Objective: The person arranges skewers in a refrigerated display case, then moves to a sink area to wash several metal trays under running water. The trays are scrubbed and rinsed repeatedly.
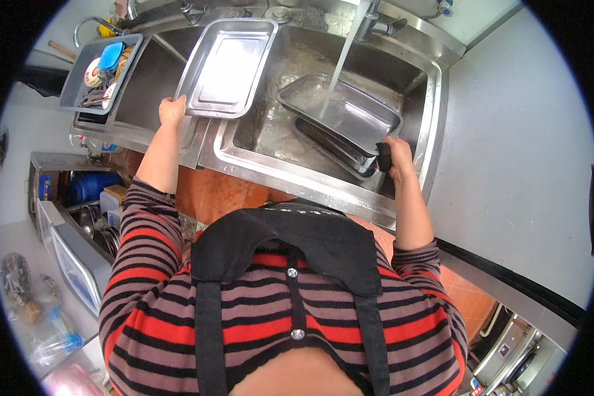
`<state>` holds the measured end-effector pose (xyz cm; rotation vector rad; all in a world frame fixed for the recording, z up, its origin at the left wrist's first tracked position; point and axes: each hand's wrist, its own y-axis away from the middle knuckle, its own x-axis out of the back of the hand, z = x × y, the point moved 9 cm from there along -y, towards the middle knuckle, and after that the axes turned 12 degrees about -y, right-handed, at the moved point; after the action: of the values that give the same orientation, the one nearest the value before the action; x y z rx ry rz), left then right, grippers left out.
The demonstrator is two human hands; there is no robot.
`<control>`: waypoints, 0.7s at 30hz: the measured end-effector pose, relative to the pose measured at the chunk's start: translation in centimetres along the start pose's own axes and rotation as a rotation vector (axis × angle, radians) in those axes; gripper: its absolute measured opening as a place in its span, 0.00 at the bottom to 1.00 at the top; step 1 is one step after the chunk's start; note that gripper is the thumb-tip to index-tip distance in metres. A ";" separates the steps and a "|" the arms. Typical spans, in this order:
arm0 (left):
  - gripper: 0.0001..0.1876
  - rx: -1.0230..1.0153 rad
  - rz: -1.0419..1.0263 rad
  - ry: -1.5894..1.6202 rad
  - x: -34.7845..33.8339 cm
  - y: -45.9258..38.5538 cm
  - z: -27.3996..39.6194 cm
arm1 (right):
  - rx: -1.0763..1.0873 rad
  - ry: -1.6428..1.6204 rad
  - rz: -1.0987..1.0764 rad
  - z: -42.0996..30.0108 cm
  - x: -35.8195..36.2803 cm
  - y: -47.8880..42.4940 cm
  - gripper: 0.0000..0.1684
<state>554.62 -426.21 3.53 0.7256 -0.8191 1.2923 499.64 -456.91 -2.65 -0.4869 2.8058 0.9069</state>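
Observation:
My left hand (172, 111) grips the near left corner of a shallow rectangular metal tray (227, 69), which lies over the divider between two sink basins. In the right basin, my right hand (397, 156) holds the near right corner of a second metal tray (344, 106), with a dark cloth or scouring pad (384, 157) by the fingers. Water runs from the faucet (371, 24) into this tilted tray. Beneath it another dark metal tray (326, 148) slants in the basin. Whether the right fingers also touch the lower tray cannot be told.
A grey plastic bin (136, 47) with dishes and utensils stands at the left basin (148, 84). A second faucet (192, 12) is behind the sink. A large smooth grey surface (519, 148) borders the right side. Below left is an open cabinet (54, 161) holding containers.

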 end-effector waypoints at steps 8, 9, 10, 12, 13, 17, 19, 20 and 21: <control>0.16 -0.661 -0.041 0.278 5.1 8.6 15.5 | 0.059 -0.107 -0.143 1.3 0.2 0.1 0.07; 0.18 -0.726 -0.161 0.200 3.4 9.8 17.2 | 0.090 -0.087 -0.176 1.1 0.0 -0.3 0.08; 0.23 -0.687 -0.384 0.182 2.5 13.2 20.0 | 0.127 -0.070 -0.195 0.8 0.4 -0.3 0.08; 0.34 -0.424 -0.751 0.317 -1.7 14.2 19.9 | 0.182 -0.064 -0.275 -0.9 -1.7 0.9 0.09; 0.34 -0.375 -0.801 0.246 -2.5 15.1 20.5 | 0.165 -0.082 -0.321 -1.0 -2.2 0.8 0.09; 0.21 -0.163 -1.267 0.543 -5.4 19.3 22.0 | 0.158 0.058 -0.340 -1.5 -1.2 -1.4 0.12; 0.18 -0.106 -1.302 0.635 -6.1 20.4 21.3 | 0.117 0.201 -0.195 -2.8 -0.8 -1.6 0.13; 0.17 -0.104 -1.269 0.644 -7.2 20.7 20.1 | 0.274 0.294 -0.069 -4.4 -0.2 -2.2 0.15; 0.16 -0.106 -1.250 0.650 -8.3 21.5 19.5 | 0.429 0.386 0.075 -6.0 0.6 -2.4 0.16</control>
<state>530.42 -443.89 7.14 0.5058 0.1595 0.2690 499.65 -462.47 0.68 -0.5384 3.2539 0.2113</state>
